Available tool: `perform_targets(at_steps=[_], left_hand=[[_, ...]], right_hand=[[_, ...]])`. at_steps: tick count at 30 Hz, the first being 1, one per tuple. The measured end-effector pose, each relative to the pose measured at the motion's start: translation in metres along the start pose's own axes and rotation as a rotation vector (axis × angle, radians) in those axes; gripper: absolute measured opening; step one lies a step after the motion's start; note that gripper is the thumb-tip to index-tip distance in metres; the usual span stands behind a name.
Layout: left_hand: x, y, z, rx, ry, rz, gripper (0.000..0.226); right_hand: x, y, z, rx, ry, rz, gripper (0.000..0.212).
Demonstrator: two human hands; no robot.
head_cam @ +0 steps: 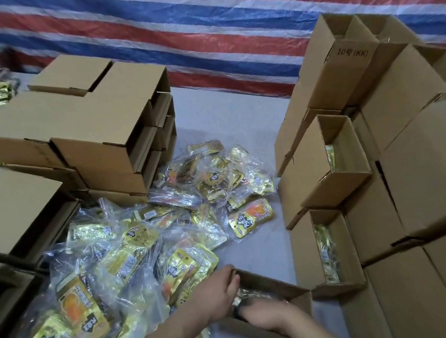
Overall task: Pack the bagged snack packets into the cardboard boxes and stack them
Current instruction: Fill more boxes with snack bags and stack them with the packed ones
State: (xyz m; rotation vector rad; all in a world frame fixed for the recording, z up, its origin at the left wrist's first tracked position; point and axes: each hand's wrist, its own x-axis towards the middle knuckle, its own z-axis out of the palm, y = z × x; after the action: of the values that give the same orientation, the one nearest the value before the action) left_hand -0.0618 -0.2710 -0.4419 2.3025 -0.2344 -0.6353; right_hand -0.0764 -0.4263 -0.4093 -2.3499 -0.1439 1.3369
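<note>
Left hand: the left hand (222, 292) is down at the near left corner of the open box (270, 285), its fingers (234, 279) curled over the cardboard rim and gripping it.
Right hand: the right hand (265, 314) reaches into the same box from the near side; it is blurred and its fingers are down inside, so I cannot tell whether they grip anything.
Open box: low in front on the grey surface (228, 129), top open, gold packets glinting inside between the two hands.
Snack packets: a big loose pile of bagged snack packets (131, 253), gold and orange in clear plastic bags, spreads across the left and centre, just beside the open box and touching the left stacks.
Left stack: closed cardboard boxes (92, 123) piled in layers at the far left, with another stack (7, 206) nearer and lower left.
Right stack: a tall wall of boxes (423, 166) on the right, several lying on their sides with openings facing in; two of them (325, 164) (327, 248) show gold packets inside.
Marking: one upper box carries a printed label (353, 52) with "KK" in it.
Backdrop: a red, white and blue striped tarp (197, 17) runs across the back.
</note>
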Motion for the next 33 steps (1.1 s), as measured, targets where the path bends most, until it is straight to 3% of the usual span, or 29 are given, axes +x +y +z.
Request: perform_targets(at_steps=[4,9,12,14,19,21,25,31,33], left_hand=[[-0.004,-0.001,-0.006,0.004,0.011,0.007,0.027],[-0.006,0.005,-0.012,-0.024,-0.005,-0.010,0.028],[-0.008,0.008,-0.012,0.002,0.006,-0.030,0.030],[-0.008,0.008,-0.012,0.010,0.013,-0.040,0.033],[-0.006,0.011,-0.017,0.013,-0.007,-0.033,0.032],[-0.004,0.010,-0.017,0.012,-0.002,-0.029,0.032],[-0.003,0.005,-0.011,-0.002,0.002,-0.033,0.032],[-0.002,0.008,-0.013,-0.010,-0.009,-0.039,0.032],[-0.001,0.010,-0.017,-0.010,-0.020,-0.036,0.032]], right_hand=[[0.007,-0.004,0.001,0.055,0.000,0.033,0.045],[-0.001,0.029,-0.015,0.040,0.211,0.126,0.032],[0.010,0.032,-0.011,-0.033,0.136,0.143,0.038],[0.017,0.029,-0.009,-0.098,0.119,0.040,0.035],[0.009,0.022,-0.029,0.085,0.096,0.134,0.029],[0.014,0.014,-0.032,0.045,0.137,0.102,0.028],[0.023,-0.011,-0.014,0.033,0.053,0.008,0.040],[0.011,-0.015,-0.015,0.063,0.071,-0.024,0.042],[-0.004,-0.005,-0.021,0.095,0.190,-0.067,0.031]])
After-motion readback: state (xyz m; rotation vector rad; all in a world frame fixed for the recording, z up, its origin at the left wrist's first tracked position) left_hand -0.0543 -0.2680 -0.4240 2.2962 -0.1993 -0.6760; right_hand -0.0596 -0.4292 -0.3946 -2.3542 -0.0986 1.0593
